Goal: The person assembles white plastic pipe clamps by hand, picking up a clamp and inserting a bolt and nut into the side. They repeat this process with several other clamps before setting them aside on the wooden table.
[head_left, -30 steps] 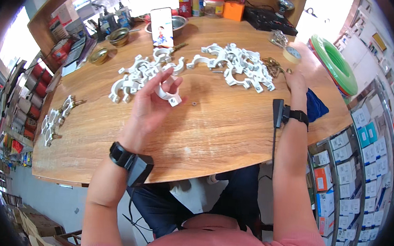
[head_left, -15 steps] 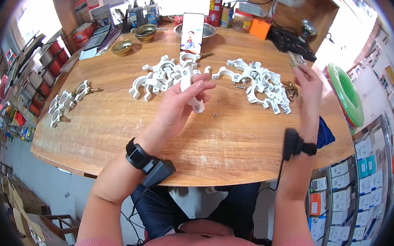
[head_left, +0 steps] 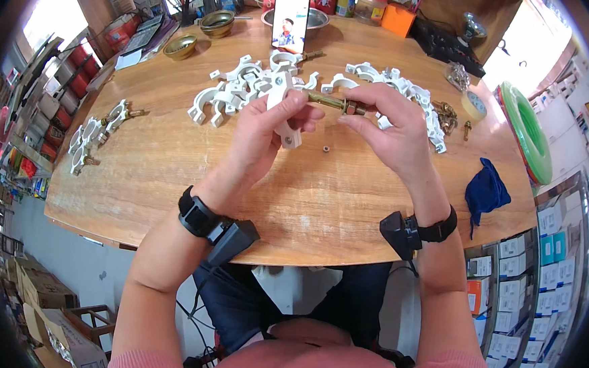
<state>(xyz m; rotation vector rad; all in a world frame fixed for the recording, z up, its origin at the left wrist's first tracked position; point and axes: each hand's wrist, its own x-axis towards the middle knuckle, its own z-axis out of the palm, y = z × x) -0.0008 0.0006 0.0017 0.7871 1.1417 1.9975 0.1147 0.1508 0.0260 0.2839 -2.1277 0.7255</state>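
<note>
A white pipe clamp (head_left: 290, 138) is in my left hand (head_left: 254, 127), thumb across its front and fingers curled behind. My right hand (head_left: 398, 127) pinches a brass-coloured expansion bolt (head_left: 326, 100) by its nut end, holding it level. The bolt's other end points left and meets the clamp near my left thumb; whether it has entered a hole I cannot tell. A small nut (head_left: 326, 149) lies on the table below my hands. Behind them are a pile of white clamp halves (head_left: 230, 82) and, to the right, another white pile (head_left: 421, 97), partly hidden by my right hand.
Clamps fitted with bolts (head_left: 92, 131) lie at the table's left. A phone (head_left: 290, 22) stands at the back, with brass bowls (head_left: 180, 47) to its left. Loose bolts (head_left: 445, 118), a tape roll (head_left: 474, 105), a blue cloth pouch (head_left: 488, 189) and green coils (head_left: 524, 130) are at right.
My right hand has come from the far right to the middle with an expansion bolt in it. The left hand still holds the clamp. The view has shifted slightly.
</note>
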